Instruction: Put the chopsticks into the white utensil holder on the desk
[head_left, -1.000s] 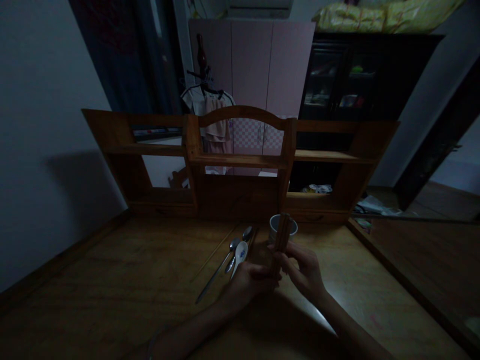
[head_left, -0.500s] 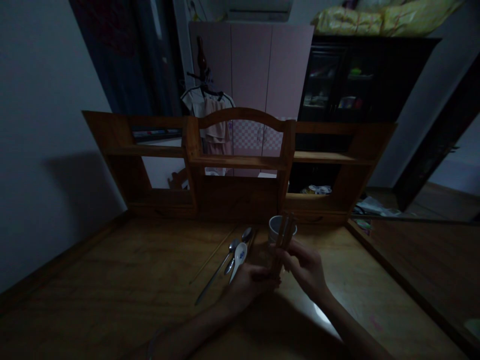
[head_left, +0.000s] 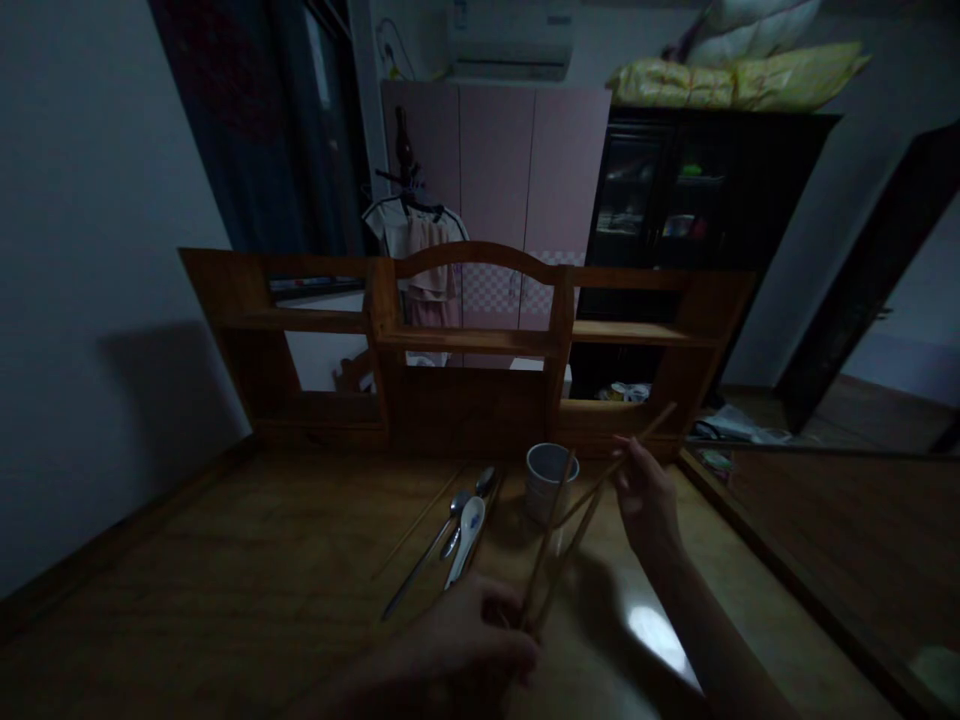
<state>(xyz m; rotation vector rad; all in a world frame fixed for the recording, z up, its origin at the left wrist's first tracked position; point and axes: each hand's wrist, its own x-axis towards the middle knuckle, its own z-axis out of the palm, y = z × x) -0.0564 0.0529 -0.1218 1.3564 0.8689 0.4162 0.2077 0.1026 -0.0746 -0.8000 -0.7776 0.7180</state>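
Note:
My left hand (head_left: 469,630), low in the middle of the head view, is closed around the lower ends of chopsticks (head_left: 550,535). At least two of them fan upward from its fingers. Higher and to the right, my right hand (head_left: 646,500) pinches a single chopstick (head_left: 661,420), which slants down leftward across the others' line. Behind the chopsticks stands a grey cup (head_left: 541,497), upright on the table. Left of the cup lie a white ceramic spoon (head_left: 471,518) with a blue mark, metal spoons (head_left: 458,502) and a thin chopstick (head_left: 420,522).
The wooden table (head_left: 262,560) is backed by a low wooden shelf unit (head_left: 469,340) just beyond the cup. A raised wooden edge (head_left: 772,560) runs along the right side. A wall (head_left: 97,250) borders the left. The room is dim.
My hands have drawn apart. The right one has moved up and rightward with one chopstick; the left has come down nearer me with the others. The chopsticks, bundled before, are now spread.

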